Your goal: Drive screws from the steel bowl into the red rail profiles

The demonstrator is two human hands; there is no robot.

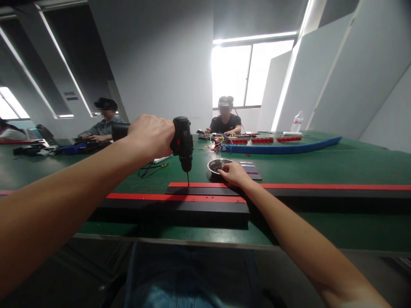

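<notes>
My left hand [150,133] is wrapped round the handle of a black cordless drill [182,141]. The drill points down, and its bit meets the red strip [205,185] along the far black bar [289,194], near that bar's left end. My right hand [233,173] is at the right side of a round metal bowl [212,167], fingertips pinched together over its inside. Whatever is between those fingertips is too small to make out. Closer to me lies a second black bar [192,211], also topped by a red strip with small holes.
Behind the bowl's right side lies a flat phone-like item [252,170]. A long blue bar [282,148], coloured wires [215,141] and red parts [261,140] lie farther back. A bottle [298,122] stands at the right. Two people sit across the green table [337,167].
</notes>
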